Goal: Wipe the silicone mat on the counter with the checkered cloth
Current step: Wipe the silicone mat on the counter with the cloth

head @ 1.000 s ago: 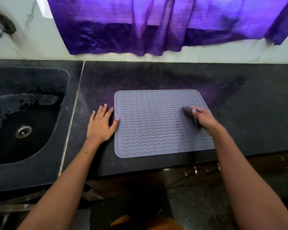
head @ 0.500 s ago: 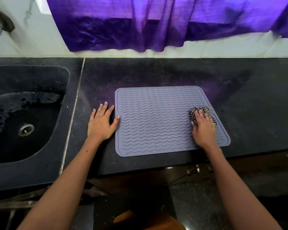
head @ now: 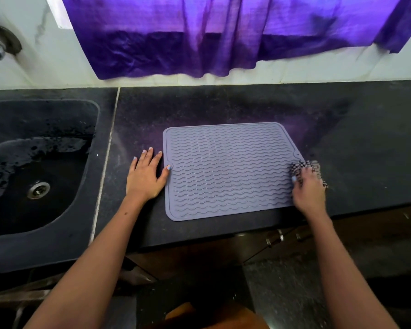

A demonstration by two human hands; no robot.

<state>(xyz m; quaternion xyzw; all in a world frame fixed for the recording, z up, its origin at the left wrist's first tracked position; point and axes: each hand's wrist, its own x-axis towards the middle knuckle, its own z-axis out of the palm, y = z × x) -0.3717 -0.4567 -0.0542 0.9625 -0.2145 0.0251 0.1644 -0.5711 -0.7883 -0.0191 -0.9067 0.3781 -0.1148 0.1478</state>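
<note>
Presently the wipe is mid-stroke, I judge. On the counter [head: 247,105] lies the mat [head: 228,172]. At nine o'clock my left hand [head: 145,178] lies flat, steadying it; at three o'clock my right hand [head: 307,188] clutches the cloth [head: 314,166]. Next: sweep leftward. No writing legible.

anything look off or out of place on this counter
Nothing is spilled or damaged. The grey wavy-ribbed silicone mat lies flat, slightly askew to the black stone counter edge. The left hand steadies its left edge; the right hand holds the black-and-white checkered cloth at its right edge.
</note>
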